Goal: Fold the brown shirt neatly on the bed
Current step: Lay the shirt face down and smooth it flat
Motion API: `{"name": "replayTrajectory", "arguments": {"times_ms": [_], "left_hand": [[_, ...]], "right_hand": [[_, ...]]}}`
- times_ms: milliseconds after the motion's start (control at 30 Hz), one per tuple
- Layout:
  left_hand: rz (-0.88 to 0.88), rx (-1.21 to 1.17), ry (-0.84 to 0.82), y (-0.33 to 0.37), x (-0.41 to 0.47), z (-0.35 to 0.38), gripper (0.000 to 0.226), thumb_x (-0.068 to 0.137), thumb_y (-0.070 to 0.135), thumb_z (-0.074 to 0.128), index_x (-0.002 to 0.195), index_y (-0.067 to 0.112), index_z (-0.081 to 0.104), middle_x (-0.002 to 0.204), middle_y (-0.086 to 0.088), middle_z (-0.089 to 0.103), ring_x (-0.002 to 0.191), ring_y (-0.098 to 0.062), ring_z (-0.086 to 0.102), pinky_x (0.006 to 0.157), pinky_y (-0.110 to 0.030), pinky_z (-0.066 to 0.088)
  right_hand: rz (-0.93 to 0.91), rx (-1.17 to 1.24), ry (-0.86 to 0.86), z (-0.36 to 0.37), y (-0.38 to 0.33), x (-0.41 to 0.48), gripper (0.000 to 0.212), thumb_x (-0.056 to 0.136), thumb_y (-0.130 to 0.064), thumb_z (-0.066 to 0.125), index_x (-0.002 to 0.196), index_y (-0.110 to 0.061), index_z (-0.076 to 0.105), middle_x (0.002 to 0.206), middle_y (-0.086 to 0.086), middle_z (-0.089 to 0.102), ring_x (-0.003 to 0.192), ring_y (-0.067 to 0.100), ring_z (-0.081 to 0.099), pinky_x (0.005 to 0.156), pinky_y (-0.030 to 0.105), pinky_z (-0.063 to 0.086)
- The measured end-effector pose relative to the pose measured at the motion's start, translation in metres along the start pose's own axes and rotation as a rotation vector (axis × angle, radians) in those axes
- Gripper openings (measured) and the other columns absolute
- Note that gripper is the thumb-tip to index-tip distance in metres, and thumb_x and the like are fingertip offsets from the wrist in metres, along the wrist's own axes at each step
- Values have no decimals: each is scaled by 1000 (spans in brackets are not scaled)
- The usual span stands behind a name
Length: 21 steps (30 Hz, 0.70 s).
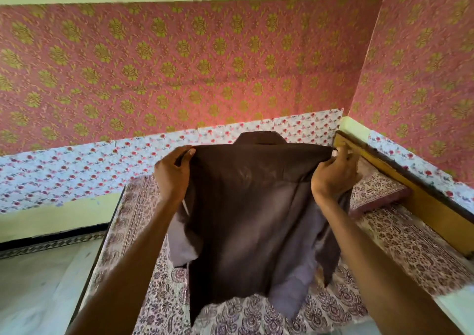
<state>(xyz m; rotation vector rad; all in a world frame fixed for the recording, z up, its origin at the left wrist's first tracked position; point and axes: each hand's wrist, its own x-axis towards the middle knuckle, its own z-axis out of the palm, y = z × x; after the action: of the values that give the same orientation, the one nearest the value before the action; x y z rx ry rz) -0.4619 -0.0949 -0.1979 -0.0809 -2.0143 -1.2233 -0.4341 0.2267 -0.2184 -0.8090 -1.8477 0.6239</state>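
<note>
Bedroom in home. Bed (410, 255) fills lower middle and right of frame, covered with block-print sheet (164, 298) in maroon paisley and flower motifs. Matching pillow (379, 193) at right centre, beside wooden headboard (420, 193) running along right wall. Wall finish domestic: pink wallpaper (179, 65) with gold flower medallions across upper frame, white strip with small red flowers (64, 170) below it, pale green paint (51, 219) beneath at left. Two walls meet in corner, upper right. Pale floor (38, 283) at lower left beside bed.
</note>
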Motion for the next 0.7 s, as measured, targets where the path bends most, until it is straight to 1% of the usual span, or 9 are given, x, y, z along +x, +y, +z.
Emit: {"name": "replayTrajectory", "arguments": {"times_ms": [100, 167, 200, 300, 433, 500, 600, 633, 700], "left_hand": [[-73, 139, -421, -47, -22, 6, 14, 86, 27, 70, 97, 20, 76, 87, 8, 71, 78, -1, 63, 70, -23, 47], [-75, 169, -798, -78, -34, 6, 13, 84, 21, 73, 86, 33, 75, 80, 12, 72, 70, 10, 62, 70, -26, 50], [-102, 149, -883, -93, -38, 7, 25, 84, 19, 73, 79, 43, 73, 76, 18, 72, 69, 11, 63, 71, -27, 52], [-255, 60, -763, -119, -46, 16, 37, 84, 21, 73, 76, 57, 70, 76, 30, 70, 75, 10, 64, 74, -18, 51], [-419, -93, -383, -137, -41, 54, 19, 85, 18, 72, 98, 32, 74, 79, 24, 70, 77, 6, 65, 72, -15, 53], [-461, -78, -553, -166, -31, 76, 19, 83, 16, 73, 102, 21, 73, 87, 14, 72, 81, -3, 67, 76, -19, 55], [-477, 31, -1028, -216, -19, 108, 19, 81, 7, 73, 99, 15, 75, 75, 25, 70, 85, -7, 67, 78, -18, 51], [-502, 67, -1083, -235, -17, 119, 19, 82, 8, 73, 100, 13, 75, 74, 25, 70, 83, -7, 67, 79, -19, 51], [-576, 89, -988, -270, -16, 143, 20, 83, 13, 73, 103, 11, 75, 85, 11, 74, 86, -12, 68, 85, -28, 55]], "right_hand": [[-2, -137, -199, 14, 44, -17, 32, 81, -3, 51, 111, -10, 61, 107, 20, 56, 89, 40, 58, 90, 49, 37], [-40, -268, -382, 26, 72, -28, 32, 80, -5, 54, 110, -10, 63, 106, 21, 57, 93, 43, 58, 93, 53, 40], [-71, -305, -422, 31, 81, -34, 32, 79, -6, 53, 109, -11, 65, 104, 22, 58, 93, 44, 58, 95, 55, 40], [-118, -298, -353, 46, 93, -50, 36, 75, -5, 49, 106, -11, 67, 102, 21, 59, 95, 41, 58, 99, 54, 33], [-89, -247, -357, 87, 94, -65, 42, 71, 8, 61, 106, -14, 66, 108, 18, 56, 97, 39, 56, 96, 51, 32], [-45, -285, -470, 120, 99, -67, 41, 74, 5, 60, 109, -14, 65, 110, 16, 54, 97, 38, 56, 95, 52, 36], [-53, -442, -659, 167, 114, -72, 30, 81, -2, 59, 108, -15, 66, 106, 15, 55, 94, 37, 56, 94, 51, 39], [-69, -493, -701, 184, 121, -74, 28, 83, -6, 59, 108, -17, 66, 106, 14, 57, 95, 35, 57, 94, 51, 40], [-77, -578, -780, 216, 134, -82, 26, 86, -13, 59, 110, -20, 67, 108, 12, 60, 100, 33, 58, 95, 49, 40]]}}
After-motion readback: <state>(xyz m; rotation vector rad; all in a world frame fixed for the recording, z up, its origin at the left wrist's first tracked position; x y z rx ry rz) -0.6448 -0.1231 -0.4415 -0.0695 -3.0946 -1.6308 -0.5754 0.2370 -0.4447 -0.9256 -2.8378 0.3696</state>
